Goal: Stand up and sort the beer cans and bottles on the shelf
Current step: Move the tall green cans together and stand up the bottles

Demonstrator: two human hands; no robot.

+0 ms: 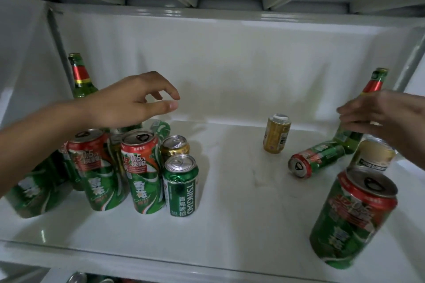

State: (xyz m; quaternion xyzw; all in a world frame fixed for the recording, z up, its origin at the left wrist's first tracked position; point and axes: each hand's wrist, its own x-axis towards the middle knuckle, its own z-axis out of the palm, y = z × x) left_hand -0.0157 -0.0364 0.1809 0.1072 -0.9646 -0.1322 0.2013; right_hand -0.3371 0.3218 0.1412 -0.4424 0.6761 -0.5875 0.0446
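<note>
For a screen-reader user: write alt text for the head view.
Two empty hands reach over a white shelf: left hand above upright cans grouped at left, right hand by a green bottle. One green-and-red can lies on its side.

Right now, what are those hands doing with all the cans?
A person is tidying beer on a white shelf. The left hand hovers open above a standing bunch of cans. The right hand reaches at a green bottle on the right. One green and red can lies on its side nearby.
</note>
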